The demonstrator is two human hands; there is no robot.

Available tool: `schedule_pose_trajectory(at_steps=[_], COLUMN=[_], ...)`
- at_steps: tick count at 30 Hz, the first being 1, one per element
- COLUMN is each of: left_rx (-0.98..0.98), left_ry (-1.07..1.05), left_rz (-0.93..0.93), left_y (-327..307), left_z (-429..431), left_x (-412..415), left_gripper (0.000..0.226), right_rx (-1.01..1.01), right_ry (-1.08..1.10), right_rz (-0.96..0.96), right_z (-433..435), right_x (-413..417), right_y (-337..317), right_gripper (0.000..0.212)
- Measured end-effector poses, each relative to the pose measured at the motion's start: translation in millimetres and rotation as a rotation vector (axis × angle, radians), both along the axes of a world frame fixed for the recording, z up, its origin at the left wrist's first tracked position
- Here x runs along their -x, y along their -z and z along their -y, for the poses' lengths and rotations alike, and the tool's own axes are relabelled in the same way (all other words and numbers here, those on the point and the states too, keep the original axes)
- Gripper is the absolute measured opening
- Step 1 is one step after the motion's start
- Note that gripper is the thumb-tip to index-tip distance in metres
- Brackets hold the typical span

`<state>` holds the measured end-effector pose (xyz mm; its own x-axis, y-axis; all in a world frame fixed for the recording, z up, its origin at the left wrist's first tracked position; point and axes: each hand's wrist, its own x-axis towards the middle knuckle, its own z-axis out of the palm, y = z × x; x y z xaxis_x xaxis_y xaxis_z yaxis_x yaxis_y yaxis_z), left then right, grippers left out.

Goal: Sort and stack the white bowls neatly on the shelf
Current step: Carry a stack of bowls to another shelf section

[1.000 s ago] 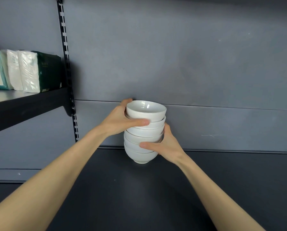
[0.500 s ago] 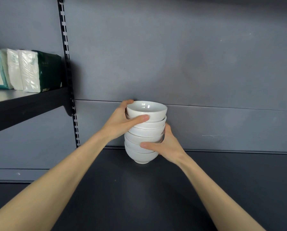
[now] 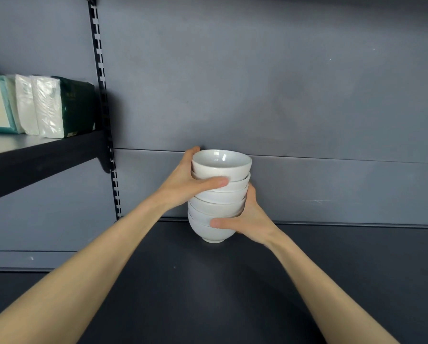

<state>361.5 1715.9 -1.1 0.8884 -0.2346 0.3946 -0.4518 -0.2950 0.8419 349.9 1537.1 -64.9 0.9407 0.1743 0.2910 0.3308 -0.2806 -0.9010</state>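
Item 1. Stack of glossy white ceramic bowls (image 3: 218, 204): several, nested. The foot appears to rest on the dark matte shelf board (image 3: 208, 306), close to the grey back panel (image 3: 307, 184). I log the upper bowls as offset to the right of the lower ones.

Item 2. Left hand (image 3: 180, 184): thumb across the front, fingers behind, clasped round the upper bowls.

Item 3. Right hand (image 3: 250, 219): thumb and fingers wrapped round the lower bowls.

Hazards, my estimate: letting go before the lean is trued could let the top bowls slide and topple. An uneven squeeze could skew the nesting further. Smooth glaze could slip through the fingers, and a shove backward could chip rims on the panel.
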Motion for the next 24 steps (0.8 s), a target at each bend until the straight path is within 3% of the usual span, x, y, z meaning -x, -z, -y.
schedule_pose_trajectory(at_steps=[3,12,24], left_rx=[-0.015,-0.05,-0.04], left_ry=[0.004,0.01,-0.004], left_rz=[-0.018,-0.059,-0.07], left_y=[1.8,5.6,10.5], left_z=[-0.4,-4.5,-6.7], left_x=[0.6,-3.3,-6.6], left_gripper=[0.108,0.129,0.127], right_rx=[-0.016,0.013,0.08], right_ry=[-0.005,0.041,0.091], right_rz=[-0.01,-0.041,-0.033], right_z=[-1.3,0.0,2.4], right_x=[-3.2,-9.0,-3.0], right_y=[5.7,6.6,2.4], right_gripper=[0.125,0.117,0.117])
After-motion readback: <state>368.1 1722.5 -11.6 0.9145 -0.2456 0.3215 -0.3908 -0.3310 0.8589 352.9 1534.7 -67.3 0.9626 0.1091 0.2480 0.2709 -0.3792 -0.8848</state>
